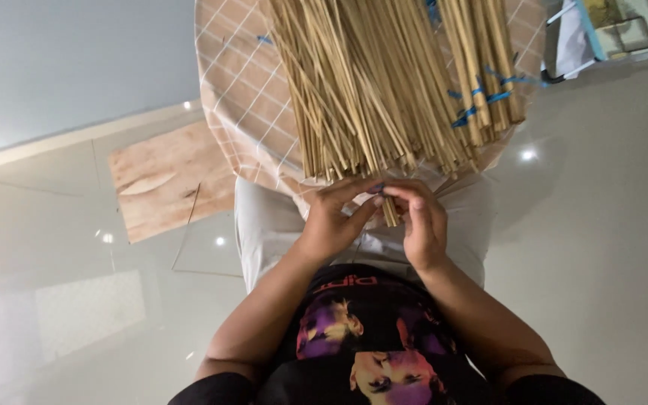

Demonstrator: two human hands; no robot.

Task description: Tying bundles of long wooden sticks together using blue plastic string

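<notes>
A big heap of thin, straw-coloured sticks (369, 82) lies on a round table under a checked cloth (238, 90), its ends pointing toward me. My left hand (331, 221) and my right hand (423, 221) meet at the near edge of the heap, above my lap. Both pinch the end of a small cluster of sticks (390, 212) that pokes out below the pile. Their fingertips touch each other there. Blue ties (481, 101) bind some of the sticks on the right side.
A flat wooden board (166, 180) lies on the glossy pale floor (601, 247) to the left of the table. A thin loose stick (186, 225) rests beside it. A white and blue frame-like object (575, 37) stands at the top right.
</notes>
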